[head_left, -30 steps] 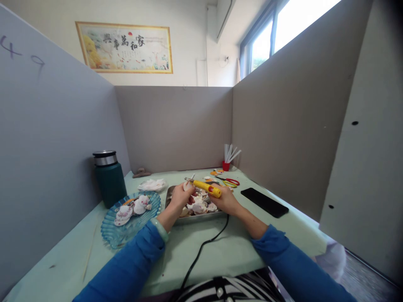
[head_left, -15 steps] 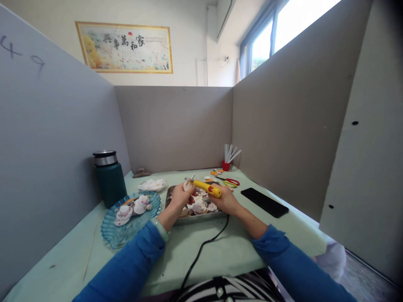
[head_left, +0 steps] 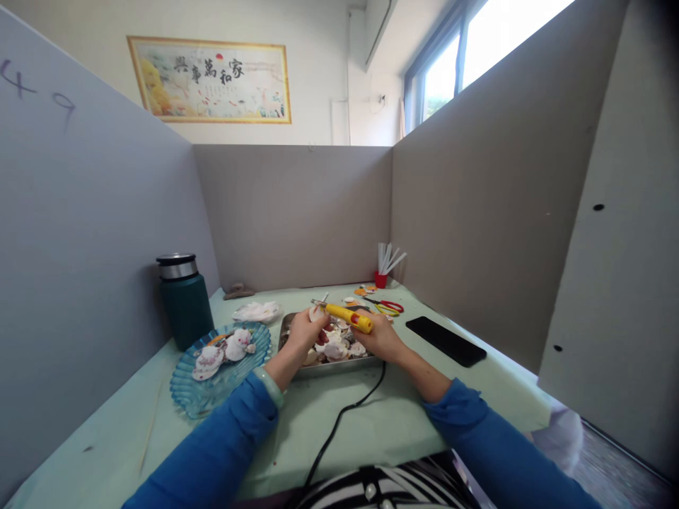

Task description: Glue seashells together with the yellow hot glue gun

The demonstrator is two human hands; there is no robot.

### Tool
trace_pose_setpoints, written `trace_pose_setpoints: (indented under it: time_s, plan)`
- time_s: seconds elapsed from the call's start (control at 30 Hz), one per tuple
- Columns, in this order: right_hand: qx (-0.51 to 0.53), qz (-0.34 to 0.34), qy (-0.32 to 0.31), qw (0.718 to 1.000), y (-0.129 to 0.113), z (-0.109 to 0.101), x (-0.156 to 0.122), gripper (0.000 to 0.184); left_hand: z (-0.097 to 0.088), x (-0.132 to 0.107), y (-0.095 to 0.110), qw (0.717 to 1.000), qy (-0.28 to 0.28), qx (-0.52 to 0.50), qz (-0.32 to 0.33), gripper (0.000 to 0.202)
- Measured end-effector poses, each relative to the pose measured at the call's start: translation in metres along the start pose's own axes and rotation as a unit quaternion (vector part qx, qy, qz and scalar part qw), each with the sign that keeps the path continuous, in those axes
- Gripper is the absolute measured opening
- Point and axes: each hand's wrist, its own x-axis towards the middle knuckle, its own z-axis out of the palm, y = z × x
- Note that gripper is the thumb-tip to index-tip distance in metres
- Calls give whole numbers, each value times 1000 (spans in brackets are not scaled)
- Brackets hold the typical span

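My right hand [head_left: 380, 339] is closed around a yellow corded tool [head_left: 347, 316] with a red button; its metal tip points left toward my left hand. My left hand [head_left: 305, 331] pinches a small pale shell [head_left: 315, 313] right at that tip. Both hands hover over a metal tray [head_left: 297, 370] filled with several shells. The tool's black cord [head_left: 339, 417] runs down toward me across the table.
A blue glass plate [head_left: 196, 396] with shells lies left of the tray, a dark green flask [head_left: 184, 300] behind it. A black phone [head_left: 445, 341], red-handled scissors [head_left: 389, 307] and a red cup of white sticks [head_left: 382, 272] sit to the right. Grey partitions enclose three sides.
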Motion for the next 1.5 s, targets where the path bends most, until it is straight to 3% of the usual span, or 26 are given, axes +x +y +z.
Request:
trace_pose_setpoints:
  time_s: [1.5]
  plan:
    - [10,3,-11,1000,0,0,0,2,0,2,-3,1000,-8,16,-2,18]
